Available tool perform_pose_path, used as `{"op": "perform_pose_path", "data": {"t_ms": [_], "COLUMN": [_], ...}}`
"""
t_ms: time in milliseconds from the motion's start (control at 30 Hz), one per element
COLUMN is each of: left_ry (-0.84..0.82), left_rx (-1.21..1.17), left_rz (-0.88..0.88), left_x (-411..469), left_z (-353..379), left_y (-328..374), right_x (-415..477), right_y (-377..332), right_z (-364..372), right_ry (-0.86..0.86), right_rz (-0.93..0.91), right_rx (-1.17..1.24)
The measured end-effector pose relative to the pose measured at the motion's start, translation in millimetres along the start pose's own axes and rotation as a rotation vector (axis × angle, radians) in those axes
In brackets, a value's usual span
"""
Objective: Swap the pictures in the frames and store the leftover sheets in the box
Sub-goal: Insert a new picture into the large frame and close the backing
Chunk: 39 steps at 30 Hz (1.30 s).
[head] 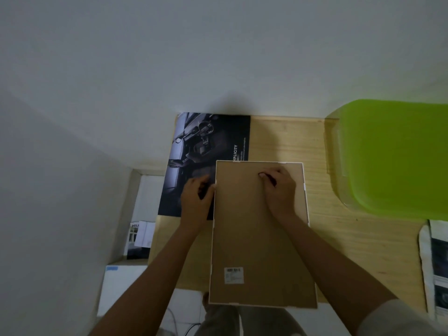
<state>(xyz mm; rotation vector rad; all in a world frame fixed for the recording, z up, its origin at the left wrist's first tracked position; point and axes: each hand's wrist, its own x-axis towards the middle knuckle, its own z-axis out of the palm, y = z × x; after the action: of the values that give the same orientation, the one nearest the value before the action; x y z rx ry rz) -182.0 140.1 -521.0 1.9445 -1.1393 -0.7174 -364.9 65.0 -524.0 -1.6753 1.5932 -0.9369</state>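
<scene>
The frame lay face down on the desk. The left hand gripped its left edge; the right hand curled on its backing, grasp unclear.

The light wooden table carries a dark printed sheet at its far left corner, a face-down frame overlapping that sheet and overhanging the near edge, a green plastic box far right, and a stack of printed sheets at the right edge.
</scene>
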Motion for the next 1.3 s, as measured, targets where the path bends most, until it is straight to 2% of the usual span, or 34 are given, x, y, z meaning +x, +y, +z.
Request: {"op": "perform_pose_path", "data": {"t_ms": [200,767,1300], "left_ry": [-0.102,-0.132,-0.304], "left_rx": [0.004,0.037,-0.038], "left_rz": [-0.003,0.032,-0.018], "left_x": [-36.4,-40.6,-120.1], "left_z": [-1.8,-2.7,-25.7], "left_y": [-12.0,-14.6,-28.8], "right_x": [-0.5,1.1,-8.2], "right_y": [3.0,8.3,-8.0], "right_z": [1.1,-0.6,5.2], "right_ry": [-0.001,0.011,0.032], "right_rz": [-0.030,-0.109,0.026], "right_rx": [-0.059,-0.064,0.006]}}
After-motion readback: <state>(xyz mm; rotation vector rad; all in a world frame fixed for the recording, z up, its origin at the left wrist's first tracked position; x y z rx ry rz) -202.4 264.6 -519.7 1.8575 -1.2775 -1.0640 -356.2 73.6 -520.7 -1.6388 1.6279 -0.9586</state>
